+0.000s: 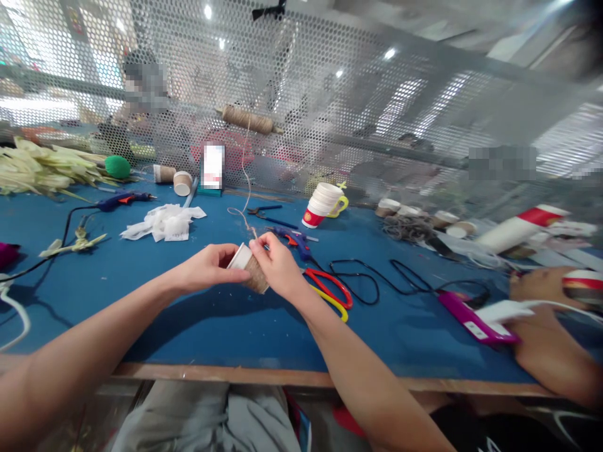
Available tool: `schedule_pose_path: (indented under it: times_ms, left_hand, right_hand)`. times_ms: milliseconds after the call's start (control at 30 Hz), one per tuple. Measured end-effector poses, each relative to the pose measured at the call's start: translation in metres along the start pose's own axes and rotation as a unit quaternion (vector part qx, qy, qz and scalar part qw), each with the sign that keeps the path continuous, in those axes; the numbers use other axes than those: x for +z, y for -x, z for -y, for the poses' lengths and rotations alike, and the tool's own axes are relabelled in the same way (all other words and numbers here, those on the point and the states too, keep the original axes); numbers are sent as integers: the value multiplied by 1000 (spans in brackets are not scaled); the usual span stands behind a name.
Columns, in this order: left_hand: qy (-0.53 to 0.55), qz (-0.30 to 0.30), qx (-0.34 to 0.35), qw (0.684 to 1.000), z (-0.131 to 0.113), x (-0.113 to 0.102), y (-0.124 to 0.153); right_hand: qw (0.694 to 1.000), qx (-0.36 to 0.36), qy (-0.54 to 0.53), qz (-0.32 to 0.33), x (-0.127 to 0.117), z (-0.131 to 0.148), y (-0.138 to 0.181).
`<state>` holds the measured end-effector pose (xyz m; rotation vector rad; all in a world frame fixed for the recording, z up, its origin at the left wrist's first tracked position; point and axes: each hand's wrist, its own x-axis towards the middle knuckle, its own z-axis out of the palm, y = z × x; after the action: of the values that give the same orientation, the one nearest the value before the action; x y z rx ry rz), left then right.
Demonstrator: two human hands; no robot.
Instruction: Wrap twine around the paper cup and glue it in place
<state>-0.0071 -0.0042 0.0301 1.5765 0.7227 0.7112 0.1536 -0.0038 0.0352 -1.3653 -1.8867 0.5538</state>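
Note:
A small paper cup (255,278) wrapped in brown twine lies tilted between my hands, its white rim toward the left. My left hand (211,267) is closed around the rim end, thumb along the near side. On the cup's far side, the fingertips of my right hand (277,262) pinch the twine (245,169) against it. That strand runs up slackly to a twine spool (247,119) mounted on the perforated screen. Just right of my right hand are a blue glue gun (298,241) and scissors with red and yellow handles (347,295).
Stacked paper cups (321,204), pliers (264,209) and white cloth scraps (164,221) lie beyond my hands. Another glue gun (120,199) is at left. Black cable (377,285) leads right to a purple power strip (475,317), near another person's arm (551,345). A perforated screen (367,107) borders the back.

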Motion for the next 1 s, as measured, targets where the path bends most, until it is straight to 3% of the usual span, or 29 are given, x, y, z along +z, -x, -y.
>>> schedule_pose_path:
  times_ms: [167, 300, 433, 600, 1000]
  left_hand:
    - [141, -35, -41, 988, 2, 2, -1]
    - [180, -52, -58, 981, 5, 5, -3]
    - [156, -44, -51, 985, 8, 4, -4]
    - [92, -43, -40, 994, 9, 4, -3]
    - [27, -42, -15, 999, 4, 6, 0]
  right_hand:
    - [996, -85, 15, -1, 2, 4, 6]
    - [997, -70, -24, 25, 2, 3, 6]
    - [994, -29, -92, 48, -1, 3, 5]
    - [991, -25, -125, 41, -3, 3, 3]
    - [994, -23, -99, 31, 0, -2, 0]
